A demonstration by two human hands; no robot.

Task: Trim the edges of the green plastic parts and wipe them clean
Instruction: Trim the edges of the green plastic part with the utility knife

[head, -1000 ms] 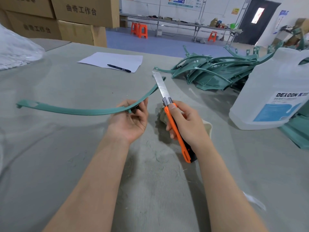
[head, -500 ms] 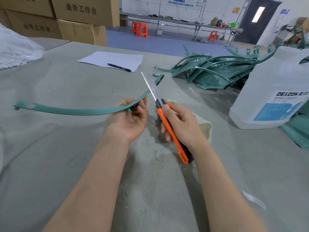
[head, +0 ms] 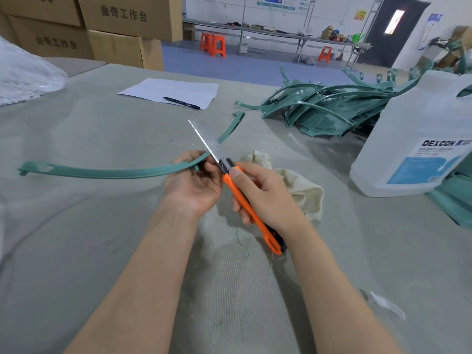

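Head view: green strip [head: 115, 172] in left hand [head: 192, 183]

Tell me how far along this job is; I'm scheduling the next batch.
Done: shavings on the table suggest some trimming. In hand: the left hand holds a strip, the right hand holds the knife blade at its edge. Left: wiping, as the cloth lies aside, and perhaps the pile; I cannot tell which of those are finished.
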